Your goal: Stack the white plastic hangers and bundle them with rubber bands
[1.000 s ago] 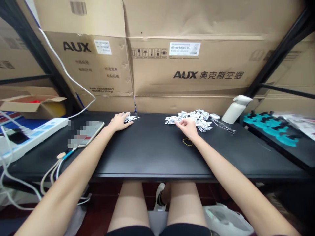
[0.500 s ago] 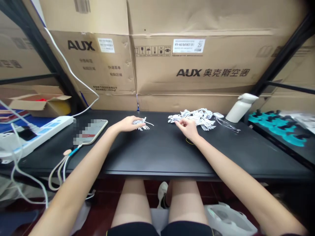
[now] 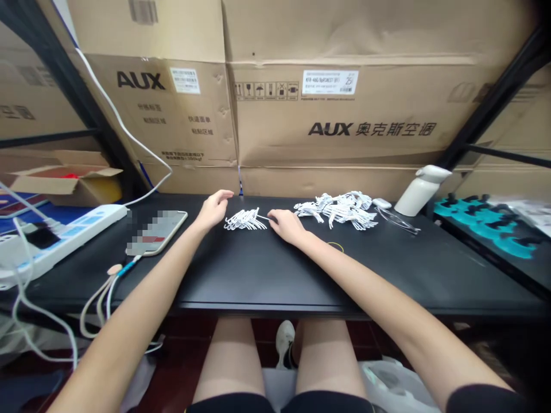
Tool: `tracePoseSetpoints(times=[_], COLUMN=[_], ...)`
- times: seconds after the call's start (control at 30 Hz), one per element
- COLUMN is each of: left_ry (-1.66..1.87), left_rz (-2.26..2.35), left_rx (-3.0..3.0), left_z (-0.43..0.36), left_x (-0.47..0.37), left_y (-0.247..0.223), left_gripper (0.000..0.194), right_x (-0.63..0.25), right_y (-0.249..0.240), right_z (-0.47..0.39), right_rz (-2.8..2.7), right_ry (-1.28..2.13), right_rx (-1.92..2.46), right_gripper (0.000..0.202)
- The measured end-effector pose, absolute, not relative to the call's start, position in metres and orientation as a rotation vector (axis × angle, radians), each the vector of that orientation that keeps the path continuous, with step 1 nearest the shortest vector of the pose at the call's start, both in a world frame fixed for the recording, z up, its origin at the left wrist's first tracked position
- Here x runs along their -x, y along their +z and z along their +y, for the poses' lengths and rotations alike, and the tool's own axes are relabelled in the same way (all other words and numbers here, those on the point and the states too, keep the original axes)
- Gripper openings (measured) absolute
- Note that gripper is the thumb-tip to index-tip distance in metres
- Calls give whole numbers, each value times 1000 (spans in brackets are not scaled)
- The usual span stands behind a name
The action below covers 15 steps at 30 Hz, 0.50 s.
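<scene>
A small pile of thin, bent white strands (image 3: 245, 219), their kind unclear, lies on the black table. My left hand (image 3: 214, 207) is just left of the pile, with thumb and fingers apart and nothing in them. My right hand (image 3: 286, 225) is to the right of it, fingers closed and pointing left. At those fingertips a single thin white strand (image 3: 263, 217) reaches toward the small pile; the fingers hide its other end. A bigger heap of the same white strands (image 3: 344, 209) lies behind and to the right of my right hand.
A phone (image 3: 166, 232) on a cable and a white power strip (image 3: 81, 232) lie at left. To the right are glasses (image 3: 398, 221), a white bottle (image 3: 422, 192) and teal parts (image 3: 486, 223). A yellow rubber band (image 3: 335, 247) lies in front of the big heap. Cardboard boxes (image 3: 275, 132) stand behind.
My right hand has moved left from the big heap to beside the small pile. My left hand has come off the small pile, backing away to the left and opening.
</scene>
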<state>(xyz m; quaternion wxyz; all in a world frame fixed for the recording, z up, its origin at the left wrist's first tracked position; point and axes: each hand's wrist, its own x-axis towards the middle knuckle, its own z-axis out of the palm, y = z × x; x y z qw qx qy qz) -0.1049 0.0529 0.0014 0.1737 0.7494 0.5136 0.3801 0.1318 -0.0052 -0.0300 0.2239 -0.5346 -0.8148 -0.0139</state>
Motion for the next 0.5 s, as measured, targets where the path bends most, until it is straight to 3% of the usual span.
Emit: tracePoseSetpoints(times=[0.2,0.5], left_ry=[1110,787], left_rz=[1385,1053], left_rx=[-2397,-2783], left_z=[43,30], left_x=[100,79], left_y=[-3,-17], left_gripper=[37,45], right_x=[-123,-150], right_y=[-27,-22], right_z=[0,-20], right_rz=[-2278,-2252], right_ry=[-135,-104], right_rx=[1684,1754], right_gripper=[24,26])
